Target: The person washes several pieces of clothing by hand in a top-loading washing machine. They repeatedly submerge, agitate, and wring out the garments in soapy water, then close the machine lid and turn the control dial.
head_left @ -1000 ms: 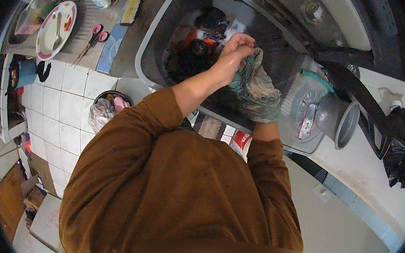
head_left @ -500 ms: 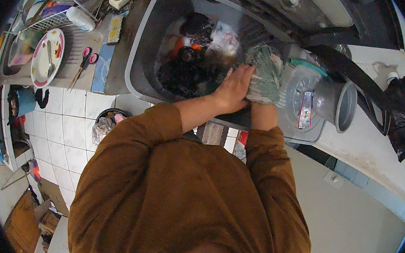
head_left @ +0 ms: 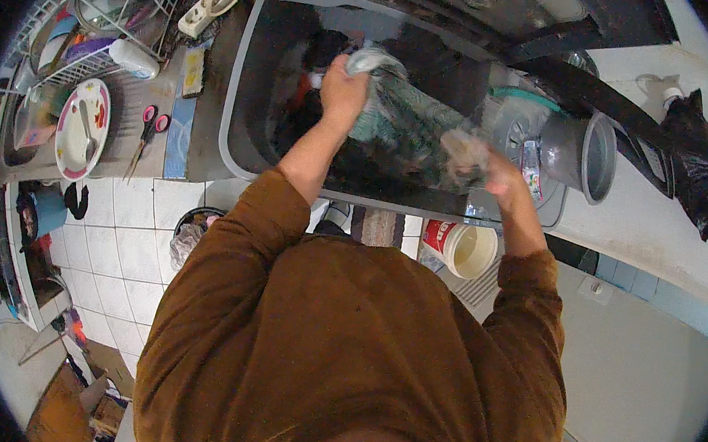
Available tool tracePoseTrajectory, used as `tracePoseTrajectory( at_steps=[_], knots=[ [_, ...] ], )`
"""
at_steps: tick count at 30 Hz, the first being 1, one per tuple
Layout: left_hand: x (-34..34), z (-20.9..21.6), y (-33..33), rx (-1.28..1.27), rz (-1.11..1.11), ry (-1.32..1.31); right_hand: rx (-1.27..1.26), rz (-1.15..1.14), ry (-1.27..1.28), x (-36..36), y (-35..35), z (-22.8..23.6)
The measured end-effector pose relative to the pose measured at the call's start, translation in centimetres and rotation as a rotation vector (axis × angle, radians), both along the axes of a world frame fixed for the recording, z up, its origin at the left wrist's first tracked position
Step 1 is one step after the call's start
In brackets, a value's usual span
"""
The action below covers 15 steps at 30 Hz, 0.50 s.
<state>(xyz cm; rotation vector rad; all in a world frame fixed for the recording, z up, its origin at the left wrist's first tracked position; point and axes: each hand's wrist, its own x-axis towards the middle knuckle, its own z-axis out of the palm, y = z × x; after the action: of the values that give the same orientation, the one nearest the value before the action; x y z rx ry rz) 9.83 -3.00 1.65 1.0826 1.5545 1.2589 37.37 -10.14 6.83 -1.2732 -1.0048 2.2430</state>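
Note:
A wet green-and-white patterned cloth (head_left: pixel 406 103) is stretched over a dark grey plastic tub (head_left: pixel 230 122). Its left end is bunched in the closed fingers of my left hand (head_left: pixel 344 92), above the tub's middle. At the cloth's other end, near the tub's right side, my right hand (head_left: pixel 503 177) grips a pale bunched part of it; motion smears that spot. Below the cloth, dark wet laundry (head_left: pixel 323 50) lies in the tub, partly hidden by my left hand and the cloth.
To the right stand a grey translucent pail (head_left: pixel 599 158) and a small colourful packet (head_left: pixel 532 168). Scissors (head_left: pixel 147 131), a plate (head_left: pixel 69 141) with a spoon, a power strip (head_left: pixel 214 5) and a dish rack (head_left: pixel 91 55) are left. A white bucket (head_left: pixel 471 253) stands below the tub's front edge.
The green cloth was bunched under my hands at the tub's right side. Now my hands are apart, the left one moved left, and the cloth is spread between them.

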Motion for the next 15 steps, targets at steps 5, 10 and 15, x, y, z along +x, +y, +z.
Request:
tracePoseTrajectory(
  at_steps=[5, 10, 15],
  knots=[
    [0.4, -0.4, -0.6, 0.064, -0.384, 0.551, 0.172, -0.562, 0.522, 0.2, -2.8, 5.9],
    [3.1, -0.7, -3.6, 0.332, -0.657, 0.335, 0.14, -0.665, 0.539, -3.9, -1.9, 6.8],
    [2.7, 1.4, -4.4, 0.15, -0.825, -0.159, 0.26, -0.549, 0.596, -6.9, -0.5, 5.7]
  ],
)
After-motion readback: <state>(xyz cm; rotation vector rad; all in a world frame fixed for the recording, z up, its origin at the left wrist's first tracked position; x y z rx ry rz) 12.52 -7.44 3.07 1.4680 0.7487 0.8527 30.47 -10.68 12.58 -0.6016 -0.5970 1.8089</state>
